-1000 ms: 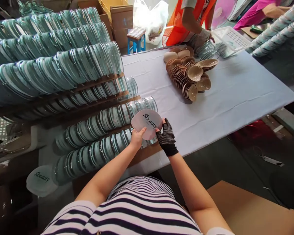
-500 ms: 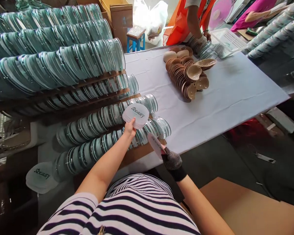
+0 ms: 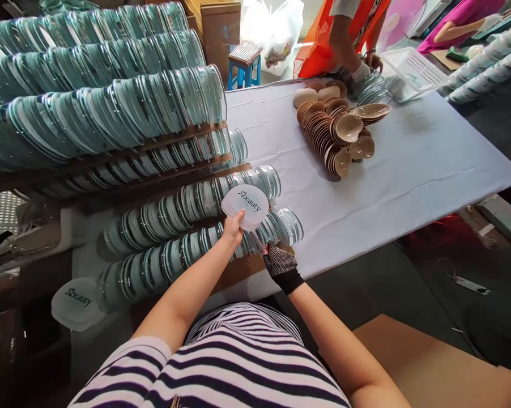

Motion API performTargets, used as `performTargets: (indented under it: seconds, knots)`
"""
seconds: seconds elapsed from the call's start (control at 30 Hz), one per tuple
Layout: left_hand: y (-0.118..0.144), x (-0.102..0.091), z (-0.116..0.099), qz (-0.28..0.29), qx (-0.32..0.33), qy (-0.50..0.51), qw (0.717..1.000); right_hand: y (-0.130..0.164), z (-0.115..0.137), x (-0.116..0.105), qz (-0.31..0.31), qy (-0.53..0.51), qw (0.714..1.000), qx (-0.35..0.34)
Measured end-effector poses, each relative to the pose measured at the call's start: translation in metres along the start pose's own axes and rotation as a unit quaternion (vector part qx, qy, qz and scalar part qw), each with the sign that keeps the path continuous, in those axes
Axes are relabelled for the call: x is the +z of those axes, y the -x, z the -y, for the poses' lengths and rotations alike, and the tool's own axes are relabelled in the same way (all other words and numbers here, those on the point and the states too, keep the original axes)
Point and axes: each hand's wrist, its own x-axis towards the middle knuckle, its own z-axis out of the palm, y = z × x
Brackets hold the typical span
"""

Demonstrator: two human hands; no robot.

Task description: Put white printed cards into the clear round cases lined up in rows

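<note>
White printed cards, a thin stack [image 3: 245,207] of them, sit pinched in our bare left hand [image 3: 233,228]; the thumb and fingers clamp the lower edge, so the stack stands up and away from the hand, above the rows of clear shells [image 3: 204,226]. Our gloved right hand [image 3: 280,262] is just below and to the right of the stack, fingers curled near the end of the closest shell row; we think it pinches a single card edge-on, but the card is so thin in this view that we cannot tell for sure.

The risk, as we judge it, lies in that narrow pinch: the stack is gripped only at one edge, so a loosened thumb could let the cards fan out and slide down among the shells. The dotted glove could also drag two cards instead of one, or nudge the end shell off its cardboard strip [image 3: 238,272], which overhangs the edge of the white-clothed surface [image 3: 408,170].

Farther out, a heap of tan cups [image 3: 332,136] rests on the cloth, well apart from us, and another person in orange [image 3: 323,39] works at the far end.
</note>
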Motion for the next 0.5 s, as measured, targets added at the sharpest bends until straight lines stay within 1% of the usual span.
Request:
performTargets:
  seconds: [0.1,0.2,0.23,0.27,0.3,0.33,0.4,0.43,0.5]
  knots:
    - [0.001,0.000,-0.001,0.002,-0.009,-0.003,1.000,-0.007,0.002,0.010,0.015,-0.017,1.000,-0.015]
    - [0.003,0.001,-0.003,0.002,-0.015,-0.005,1.000,-0.019,0.004,0.022,0.028,-0.018,0.999,-0.002]
    - [0.004,0.002,-0.003,0.002,-0.016,-0.005,1.000,-0.023,0.004,0.025,0.033,-0.035,0.999,0.002]
    - [0.004,0.002,-0.004,0.002,-0.016,-0.005,1.000,-0.025,0.003,0.028,0.046,-0.084,0.995,0.009]
    - [0.005,0.002,-0.004,0.003,-0.015,-0.005,1.000,-0.026,0.002,0.030,0.066,-0.159,0.985,0.018]
    - [0.006,0.002,-0.003,0.003,-0.011,-0.005,1.000,-0.027,0.001,0.031,0.093,-0.249,0.964,0.023]
    - [0.006,0.001,-0.001,0.005,-0.001,-0.006,1.000,-0.027,-0.001,0.033,0.153,-0.417,0.896,0.025]
    - [0.006,0.001,0.001,0.008,0.004,-0.007,1.000,-0.027,-0.001,0.033,0.176,-0.468,0.866,0.019]
    - [0.007,-0.001,0.004,0.013,0.012,-0.008,1.000,-0.027,0.000,0.034,0.204,-0.533,0.821,0.010]
